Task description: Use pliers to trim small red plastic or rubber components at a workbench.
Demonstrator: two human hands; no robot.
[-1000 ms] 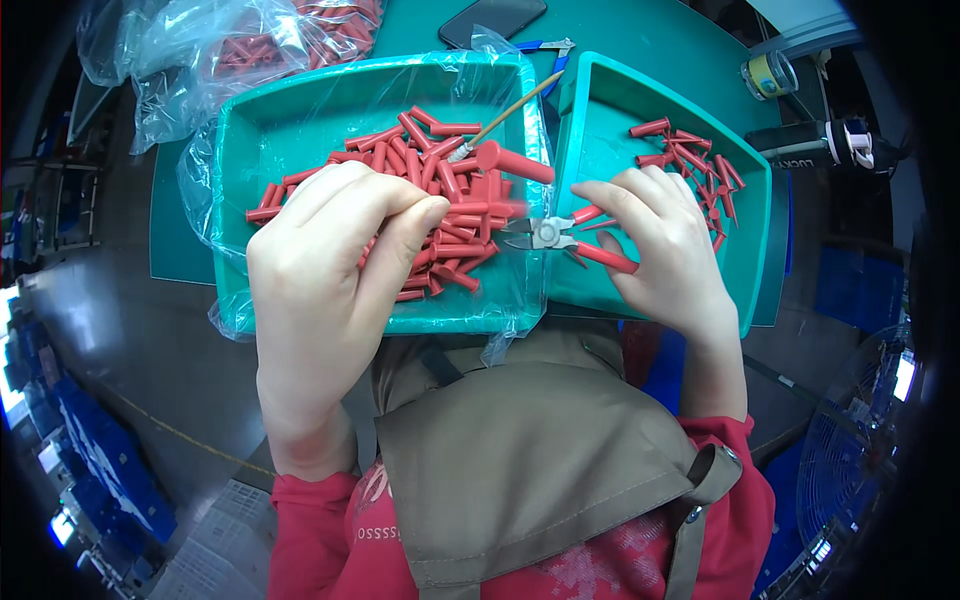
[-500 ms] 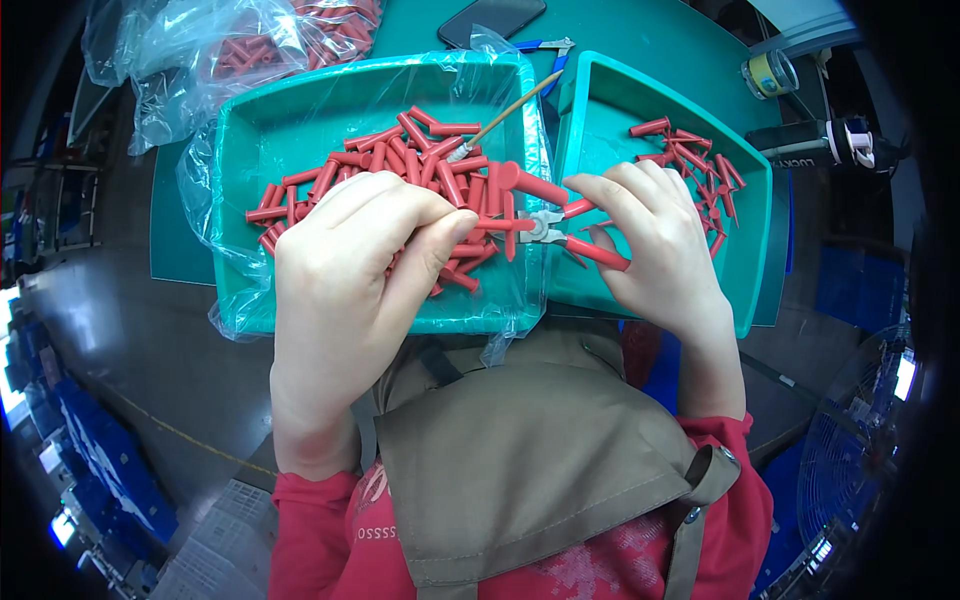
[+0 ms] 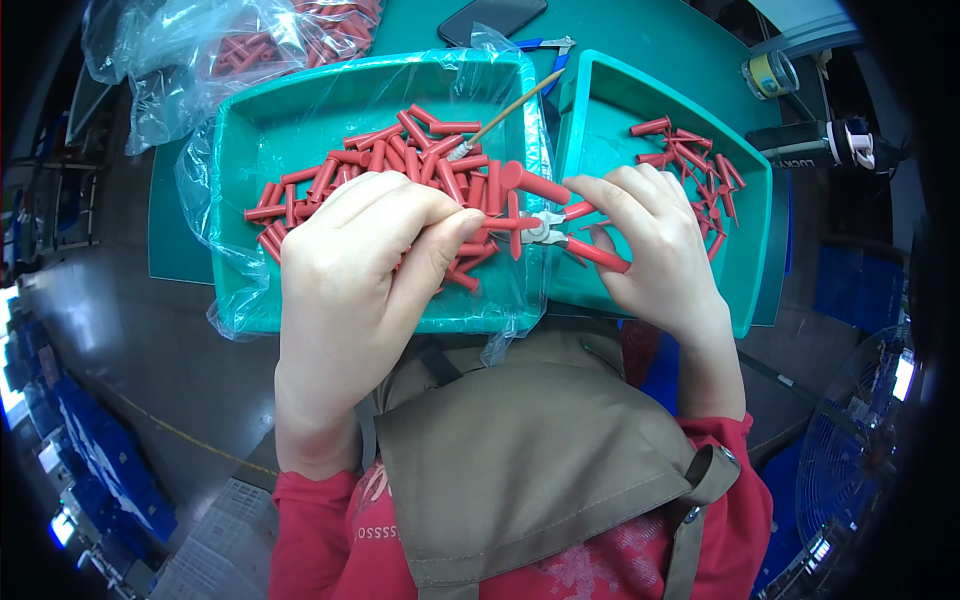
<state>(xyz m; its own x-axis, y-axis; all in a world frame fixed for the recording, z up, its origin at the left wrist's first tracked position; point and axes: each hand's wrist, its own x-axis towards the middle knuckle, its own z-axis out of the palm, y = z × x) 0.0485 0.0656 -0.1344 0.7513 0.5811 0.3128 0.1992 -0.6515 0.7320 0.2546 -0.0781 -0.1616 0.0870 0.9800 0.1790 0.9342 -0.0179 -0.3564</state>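
Observation:
Pinched between the thumb and forefinger of my left hand is a red plastic piece, with a thin crossbar at its right end. That end lies at the metal jaws of the nippers, whose red handles are gripped in my right hand. Just above the jaws, a red flanged tube reaches to my right fingertips; whether it joins the held piece I cannot tell. Below my hands, many similar red tubes lie in a plastic-lined green bin. My left palm hides part of the pile.
A second green bin at the right holds thinner red pieces. A wooden-handled brush leans over the left bin. Behind are a clear bag of red parts, a phone, blue-handled pliers and a small jar.
My left hand has shifted slightly to the right, bringing the red piece's end farther into the nippers' jaws. My right hand and the nippers have hardly moved.

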